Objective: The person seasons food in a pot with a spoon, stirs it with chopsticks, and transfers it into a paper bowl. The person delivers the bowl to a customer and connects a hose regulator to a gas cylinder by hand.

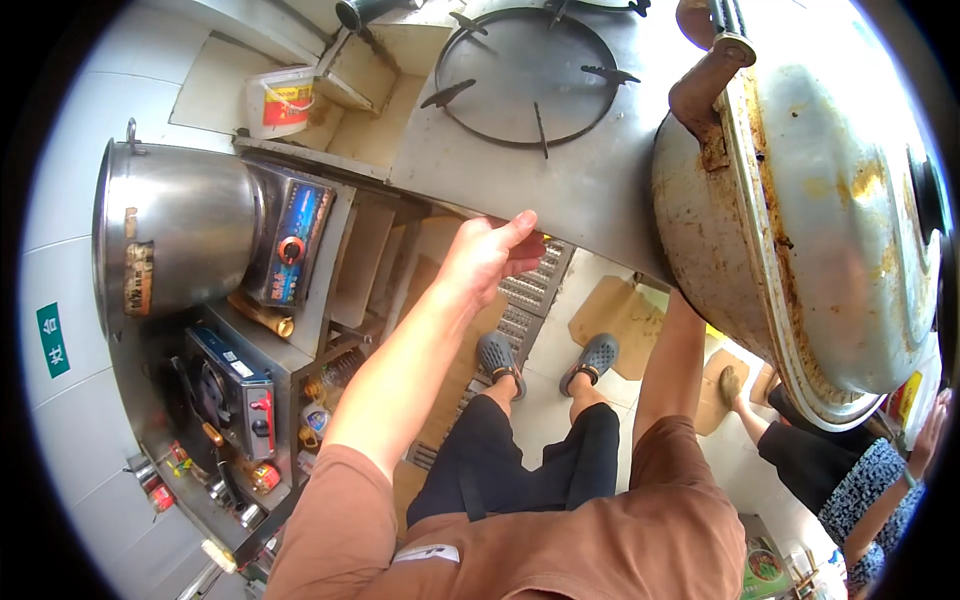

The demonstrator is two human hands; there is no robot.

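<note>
My left hand (490, 255) is at the front edge of the metal stove top (540, 195), its thumb apart from the loosely bent fingers. I see nothing held in it; whether it touches the edge I cannot tell. My right forearm (668, 365) reaches up behind the large metal pot (700, 250), and that hand is hidden by it. The pot stands at the right of the stove top with a dented, stained lid (840, 200) on it. A rusty handle (712, 95) sticks out from its side. Left of the pot is a ring burner (545, 140) with black prongs.
At the left, a tall steel stockpot (185, 225) stands beside a boxed appliance (297, 240). A portable gas stove (235, 395) sits lower, near jars and bottles. A white bucket (280, 103) is at the back. Cardboard (620, 325) lies on the floor. Another person (850, 490) is at the right.
</note>
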